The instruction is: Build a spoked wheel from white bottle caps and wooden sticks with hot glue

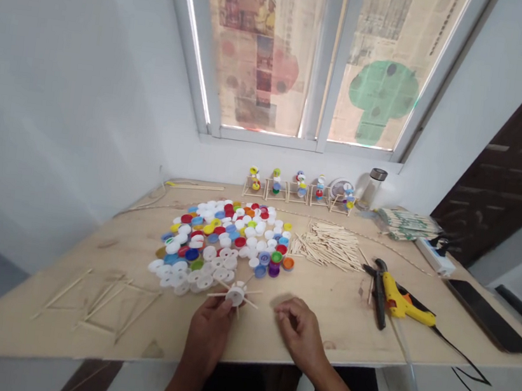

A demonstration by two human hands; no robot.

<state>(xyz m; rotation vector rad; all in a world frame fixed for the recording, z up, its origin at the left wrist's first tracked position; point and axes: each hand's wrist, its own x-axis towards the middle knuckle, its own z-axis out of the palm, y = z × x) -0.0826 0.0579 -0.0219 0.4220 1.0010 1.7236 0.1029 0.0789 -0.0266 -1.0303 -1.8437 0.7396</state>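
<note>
My left hand [208, 333] pinches a white plastic spool-like hub [235, 295] with several thin wooden sticks standing out around it like spokes. It is held just above the table near the front edge. To the right of it, my right hand [300, 334] is closed, fingers curled together close to the tabletop; whether anything small is between them is hidden. Just beyond the hub lie translucent white plastic wheels [202, 277] and a big spread of coloured bottle caps [232, 230]. A loose pile of thin wooden sticks [329, 245] lies behind my right hand.
At right are a yellow glue gun [396, 298], black pliers [379, 297], a phone [488, 315] and a power strip [434, 255]. Stick frames [102, 303] lie at left. Several finished cap-wheel models [299, 188], a glass bottle [372, 189] and packed sticks [406, 225] line the back.
</note>
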